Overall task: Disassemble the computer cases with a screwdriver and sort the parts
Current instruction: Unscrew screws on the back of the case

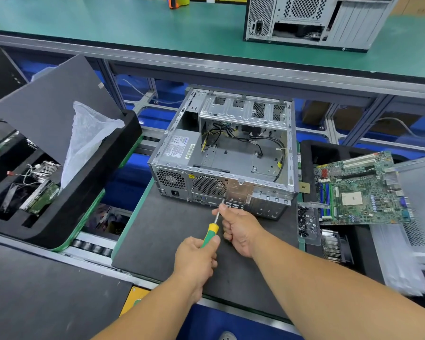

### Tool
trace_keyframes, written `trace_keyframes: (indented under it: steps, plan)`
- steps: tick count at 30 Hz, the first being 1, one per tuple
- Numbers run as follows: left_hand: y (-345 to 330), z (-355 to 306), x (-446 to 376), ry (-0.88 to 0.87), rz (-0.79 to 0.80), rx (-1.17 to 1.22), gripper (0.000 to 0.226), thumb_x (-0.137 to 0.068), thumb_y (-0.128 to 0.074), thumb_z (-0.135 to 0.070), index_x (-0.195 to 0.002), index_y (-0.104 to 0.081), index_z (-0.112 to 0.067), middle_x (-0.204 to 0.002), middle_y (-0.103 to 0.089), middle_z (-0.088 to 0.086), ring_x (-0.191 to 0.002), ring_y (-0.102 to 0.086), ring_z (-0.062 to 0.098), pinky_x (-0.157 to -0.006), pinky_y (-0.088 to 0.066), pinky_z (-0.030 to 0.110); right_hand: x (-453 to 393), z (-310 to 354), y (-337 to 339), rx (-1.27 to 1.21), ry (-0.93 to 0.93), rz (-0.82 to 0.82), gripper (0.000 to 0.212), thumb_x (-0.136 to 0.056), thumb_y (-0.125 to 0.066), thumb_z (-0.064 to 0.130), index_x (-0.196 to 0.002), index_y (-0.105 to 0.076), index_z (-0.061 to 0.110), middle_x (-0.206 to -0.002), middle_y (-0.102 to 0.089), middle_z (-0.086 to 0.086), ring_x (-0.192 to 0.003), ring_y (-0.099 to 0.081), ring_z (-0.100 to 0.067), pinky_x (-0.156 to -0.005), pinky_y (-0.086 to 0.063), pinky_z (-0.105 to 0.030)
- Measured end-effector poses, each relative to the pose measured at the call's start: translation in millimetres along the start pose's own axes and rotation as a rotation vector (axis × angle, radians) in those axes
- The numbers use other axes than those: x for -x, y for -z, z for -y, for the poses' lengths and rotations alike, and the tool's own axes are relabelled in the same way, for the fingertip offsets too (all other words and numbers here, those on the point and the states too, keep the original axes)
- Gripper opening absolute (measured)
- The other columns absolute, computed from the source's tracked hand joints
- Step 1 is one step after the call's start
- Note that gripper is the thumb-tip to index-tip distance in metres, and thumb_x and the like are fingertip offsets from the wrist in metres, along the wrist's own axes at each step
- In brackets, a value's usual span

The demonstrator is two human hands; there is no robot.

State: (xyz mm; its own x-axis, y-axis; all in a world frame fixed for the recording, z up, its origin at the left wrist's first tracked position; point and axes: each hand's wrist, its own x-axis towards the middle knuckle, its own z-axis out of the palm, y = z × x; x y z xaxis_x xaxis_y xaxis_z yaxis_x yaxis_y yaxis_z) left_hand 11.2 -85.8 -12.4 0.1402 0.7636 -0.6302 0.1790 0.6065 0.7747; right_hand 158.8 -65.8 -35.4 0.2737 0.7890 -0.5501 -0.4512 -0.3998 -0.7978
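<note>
An opened computer case (227,153) lies on its side at the far edge of a dark mat (172,241), its rear panel facing the person. Side panel off; power supply (179,147) and loose cables (245,136) remain inside.

Left hand (196,262) is clamped around the green-and-yellow handle of a screwdriver (210,233). The shaft runs up to the rear panel, tip at a point just beside the round fan grille (208,186).

Right hand (241,231) is curled, thumb and forefinger pinching the shaft near the tip; the other fingers are folded in.

A removed circuit board (361,190) lies in a black tray (329,150) off the mat's right edge, with a small clear box of screws (307,223) just beside it. A black tray (66,207) off the left edge holds a plastic bag (86,141) and other parts.

A second computer case (314,19) stands on the green bench (133,28) beyond.
</note>
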Motion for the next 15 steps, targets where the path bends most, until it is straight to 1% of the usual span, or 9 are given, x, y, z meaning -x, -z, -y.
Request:
trace_keyframes:
  steps: [2,3,4,7,9,10,11,14,15]
  plan:
    - [2,-2,-2,0.004,-0.021,-0.034,0.029,-0.097,-0.071,-0.034,-0.096,-0.059,-0.008,-0.070,-0.068,0.005,-0.050,-0.055,0.011,-0.041,-0.039,0.024,-1,-1,0,-0.009,0.005,0.004,0.031,-0.101,-0.063,0.036,-0.088,-0.079,0.013,-0.060,-0.020,-0.001,-0.053,-0.017,-0.013,-0.050,-0.019,-0.028]
    - [3,-3,-1,0.039,0.008,-0.027,0.030,-0.099,-0.068,-0.038,-0.098,-0.060,-0.009,-0.072,-0.070,0.006,-0.051,-0.055,0.011,-0.041,-0.037,0.024,-1,-1,0,-0.009,0.005,0.004,0.031,-0.101,-0.064,0.036,-0.089,-0.079,0.012,-0.060,-0.019,-0.001,-0.053,-0.017,-0.013,-0.050,-0.019,-0.027]
    - [5,-5,-1,0.104,0.061,0.013,0.033,-0.101,-0.065,-0.041,-0.100,-0.061,-0.009,-0.075,-0.072,0.007,-0.052,-0.053,0.012,-0.040,-0.035,0.024,-1,-2,0,-0.008,0.004,0.003,0.030,-0.100,-0.064,0.037,-0.090,-0.079,0.012,-0.060,-0.020,-0.001,-0.053,-0.017,-0.013,-0.050,-0.019,-0.027]
    - [9,-9,2,0.366,0.276,0.269,0.045,-0.101,-0.060,-0.052,-0.104,-0.066,-0.007,-0.079,-0.070,0.010,-0.053,-0.047,0.013,-0.037,-0.026,0.020,-2,-2,1,-0.010,0.001,0.002,0.031,-0.099,-0.065,0.039,-0.092,-0.079,0.012,-0.059,-0.021,0.001,-0.053,-0.018,-0.013,-0.050,-0.020,-0.026]
    - [9,-11,3,0.399,0.325,0.297,0.049,-0.100,-0.057,-0.055,-0.103,-0.066,-0.007,-0.075,-0.065,0.009,-0.052,-0.044,0.013,-0.037,-0.023,0.019,-1,-1,1,-0.008,0.000,0.004,0.031,-0.099,-0.066,0.040,-0.092,-0.079,0.012,-0.058,-0.022,0.002,-0.052,-0.019,-0.012,-0.049,-0.021,-0.026]
    - [9,-12,3,0.352,0.297,0.235,0.050,-0.101,-0.057,-0.056,-0.102,-0.065,-0.006,-0.071,-0.063,0.008,-0.050,-0.043,0.013,-0.037,-0.023,0.020,-1,-1,1,-0.007,0.000,0.007,0.031,-0.099,-0.066,0.040,-0.092,-0.079,0.012,-0.058,-0.022,0.002,-0.052,-0.019,-0.012,-0.050,-0.021,-0.026]
    - [8,-10,2,0.252,0.232,0.128,0.049,-0.101,-0.058,-0.055,-0.100,-0.065,-0.006,-0.069,-0.060,0.006,-0.048,-0.042,0.013,-0.038,-0.025,0.022,-1,-1,1,-0.008,0.001,0.009,0.031,-0.099,-0.066,0.039,-0.092,-0.079,0.012,-0.059,-0.022,0.001,-0.052,-0.019,-0.012,-0.050,-0.020,-0.026]
    - [7,-3,1,-0.125,-0.022,-0.264,0.042,-0.089,-0.077,-0.046,-0.095,-0.058,-0.009,-0.069,-0.059,0.004,-0.052,-0.048,0.015,-0.046,-0.037,0.028,0,0,1,-0.015,0.000,0.006,0.030,-0.100,-0.065,0.038,-0.092,-0.078,0.011,-0.060,-0.020,0.000,-0.053,-0.017,-0.013,-0.050,-0.018,-0.027]
    - [6,0,0,-0.197,-0.084,-0.323,0.042,-0.086,-0.081,-0.042,-0.093,-0.056,-0.010,-0.070,-0.060,0.004,-0.055,-0.051,0.016,-0.050,-0.040,0.029,0,0,0,-0.017,-0.001,0.007,0.030,-0.100,-0.064,0.037,-0.093,-0.077,0.011,-0.060,-0.019,0.000,-0.054,-0.016,-0.013,-0.051,-0.018,-0.027]
